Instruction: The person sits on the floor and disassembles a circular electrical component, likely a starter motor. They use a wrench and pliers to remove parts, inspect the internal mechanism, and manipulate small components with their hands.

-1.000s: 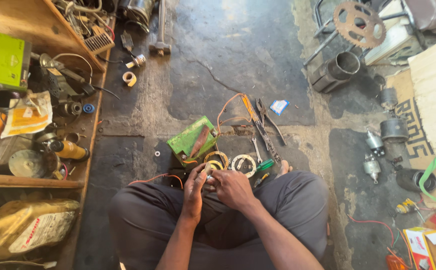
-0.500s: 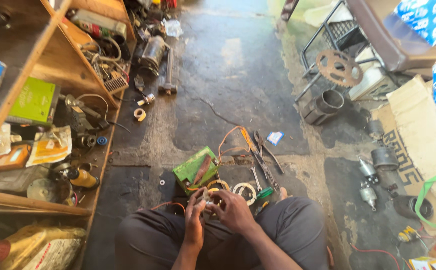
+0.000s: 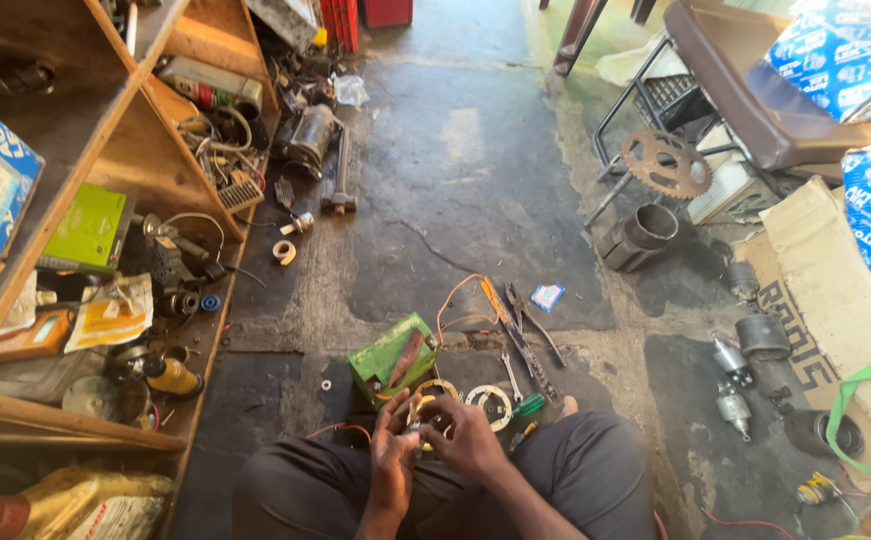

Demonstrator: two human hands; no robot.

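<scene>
A cracked, oil-stained concrete floor [image 3: 476, 180] fills the view, dark and patchy. Down the left side runs a raw wooden shelf unit [image 3: 66, 420] with slanted dividers, crammed with boxes, cans and greasy metal parts. At upper right stands a chair with a brown padded seat [image 3: 756, 90] on a dark tube frame, and below it lies a flattened sheet of tan cardboard [image 3: 836, 300]. A rusty toothed sprocket [image 3: 666, 163] leans near a short grey metal cylinder [image 3: 648, 228].

The person sits cross-legged in dark trousers at the bottom edge. Just ahead of the knees lies a green, box-shaped part [image 3: 388, 355] with a brown piece on it, and to its right, dark pliers [image 3: 526, 320], a slim wrench [image 3: 509, 375] and a flat pale ring [image 3: 487, 405] lie close together on the floor.

The left hand [image 3: 393, 462] and right hand [image 3: 468, 440] meet over the lap, fingers curled and pressed together around a small round part [image 3: 421, 418] with yellowish wires, held between both hands just above the floor. An orange wire [image 3: 456, 300] loops across the floor beyond the green part.
</scene>
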